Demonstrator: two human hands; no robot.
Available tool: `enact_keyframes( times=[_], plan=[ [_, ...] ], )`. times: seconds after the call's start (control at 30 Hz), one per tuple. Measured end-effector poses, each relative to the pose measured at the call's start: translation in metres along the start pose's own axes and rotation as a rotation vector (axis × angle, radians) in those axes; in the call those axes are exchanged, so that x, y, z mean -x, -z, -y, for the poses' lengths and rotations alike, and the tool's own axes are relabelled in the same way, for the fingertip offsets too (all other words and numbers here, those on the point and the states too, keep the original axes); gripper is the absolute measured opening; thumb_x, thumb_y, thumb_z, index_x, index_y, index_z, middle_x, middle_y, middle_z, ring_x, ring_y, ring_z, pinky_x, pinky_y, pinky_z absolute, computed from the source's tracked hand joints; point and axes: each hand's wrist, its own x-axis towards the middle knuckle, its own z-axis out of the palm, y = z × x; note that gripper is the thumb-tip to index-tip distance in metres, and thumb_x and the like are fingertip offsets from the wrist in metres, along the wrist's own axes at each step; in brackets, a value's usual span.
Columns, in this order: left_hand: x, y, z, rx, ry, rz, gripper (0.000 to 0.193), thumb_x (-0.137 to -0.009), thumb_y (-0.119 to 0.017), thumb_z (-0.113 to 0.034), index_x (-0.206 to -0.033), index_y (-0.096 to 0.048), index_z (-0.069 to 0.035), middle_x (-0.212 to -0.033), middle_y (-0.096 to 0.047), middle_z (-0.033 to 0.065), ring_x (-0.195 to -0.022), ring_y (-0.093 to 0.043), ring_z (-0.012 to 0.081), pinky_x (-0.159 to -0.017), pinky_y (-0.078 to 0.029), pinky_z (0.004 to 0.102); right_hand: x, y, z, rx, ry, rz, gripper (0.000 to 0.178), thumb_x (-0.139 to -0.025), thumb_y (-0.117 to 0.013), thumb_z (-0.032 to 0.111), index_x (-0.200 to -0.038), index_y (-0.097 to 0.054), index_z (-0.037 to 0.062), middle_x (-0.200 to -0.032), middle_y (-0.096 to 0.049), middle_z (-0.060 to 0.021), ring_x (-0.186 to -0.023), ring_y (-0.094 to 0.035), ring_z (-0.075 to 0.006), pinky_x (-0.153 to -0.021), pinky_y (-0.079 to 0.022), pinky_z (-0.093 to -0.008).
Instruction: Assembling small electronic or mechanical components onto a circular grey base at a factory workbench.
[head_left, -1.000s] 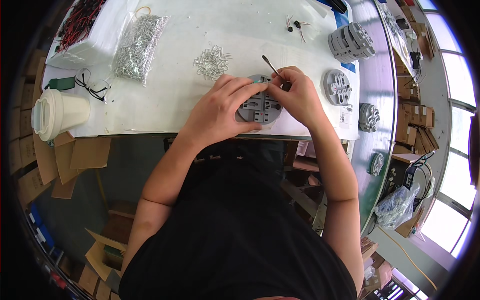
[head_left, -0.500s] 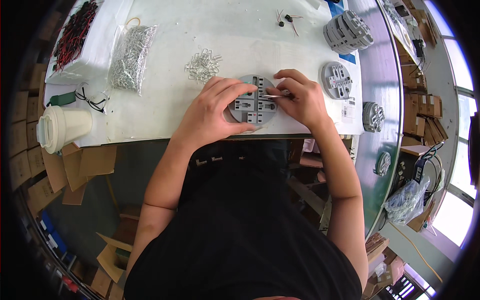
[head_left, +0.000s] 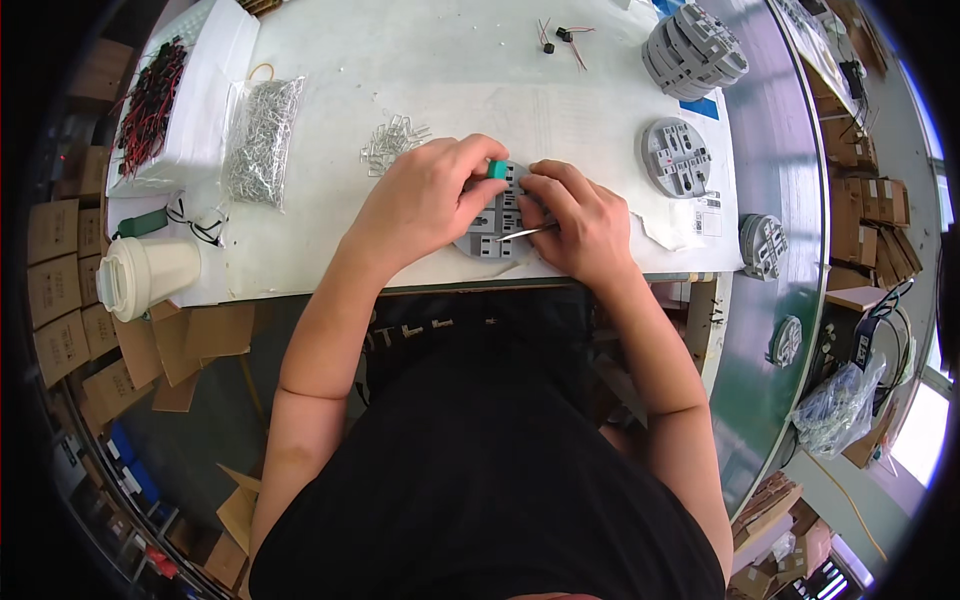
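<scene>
Between the thumb and index finger of my left hand (head_left: 425,205) is a small green block (head_left: 497,170), held over the far edge of a round grey slotted disc (head_left: 497,220). The disc lies flat on the table and has several rectangular recesses with small metal parts in them; my hands cover its sides. My right hand (head_left: 582,222) rests at the disc's right side, fingers curled round a thin pointed metal tool (head_left: 524,233). The tool's tip points left over the near part of the disc. Whether it has one prong or two, I cannot tell.
Beyond my left hand lies a pile of bent metal pins (head_left: 392,140), with a clear bag of more pins (head_left: 262,145) farther left. A white foam box (head_left: 205,85) holds red and black wired parts. More grey discs (head_left: 678,158) stand at the right. A lidded cup (head_left: 150,275) stands at the left edge.
My left hand has gone from spread across the disc to pinching the green block at its far edge. The metal tool's tip has moved nearer to me. The whole view has shifted slightly.
</scene>
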Motion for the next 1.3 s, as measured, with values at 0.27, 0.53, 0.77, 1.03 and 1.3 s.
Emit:
enact_keyframes(
  times=[0.27,0.53,0.77,1.03,1.3],
  plan=[
    [-0.015,-0.001,-0.006,-0.167,-0.039,0.135,0.021,-0.089,-0.080,-0.010,-0.107,-0.073,-0.003,-0.091,-0.075,0.0141,-0.077,-0.072,0.0297,-0.074,-0.059,0.0392,-0.005,0.010,0.000,-0.131,-0.105,0.073,0.027,-0.085,-0.083,0.018,-0.109,-0.073,0.0092,-0.108,-0.073,-0.0048,-0.073,-0.072,-0.0248,-0.062,-0.057,-0.0360],
    [-0.006,-0.013,0.004,-0.052,-0.052,-0.029,0.023,-0.087,-0.082,-0.012,-0.108,-0.076,-0.002,-0.090,-0.074,0.0131,-0.080,-0.071,0.0278,-0.073,-0.058,0.0381,-0.128,0.015,-0.098,0.069,-0.484,0.057,0.032,-0.086,-0.084,0.028,-0.110,-0.080,0.0081,-0.086,-0.079,-0.0091,-0.080,-0.075,-0.0259,-0.078,-0.058,-0.0367],
    [-0.001,-0.016,-0.003,-0.028,-0.044,-0.062,0.029,-0.088,-0.083,-0.018,-0.112,-0.075,-0.005,-0.097,-0.073,0.0101,-0.091,-0.069,0.0305,-0.081,-0.058,0.0411,-0.150,0.004,-0.146,0.171,-0.485,0.291,0.035,-0.087,-0.084,0.031,-0.108,-0.079,0.0033,-0.090,-0.080,-0.0096,-0.080,-0.073,-0.0185,-0.073,-0.056,-0.0334],
    [-0.006,0.017,-0.019,0.187,-0.229,-0.412,0.039,-0.090,-0.086,-0.021,-0.124,-0.076,-0.005,-0.116,-0.077,0.0089,-0.104,-0.072,0.0223,-0.095,-0.056,0.0370,-0.066,0.067,-0.029,-1.353,-0.625,0.103,0.020,-0.100,-0.072,0.006,-0.119,-0.074,0.0023,-0.085,-0.069,-0.0018,-0.064,-0.053,-0.0074,-0.052,-0.043,-0.0221],
    [0.009,0.030,-0.042,0.514,-0.031,-0.048,0.025,-0.092,-0.084,-0.014,-0.111,-0.078,0.000,-0.090,-0.078,0.0037,-0.081,-0.067,0.0105,-0.076,-0.053,0.0269,-0.028,0.053,0.022,-1.426,-0.440,0.008,0.018,-0.095,-0.078,-0.001,-0.113,-0.074,0.0001,-0.097,-0.071,-0.0025,-0.067,-0.059,-0.0081,-0.055,-0.046,-0.0237]
  ],
)
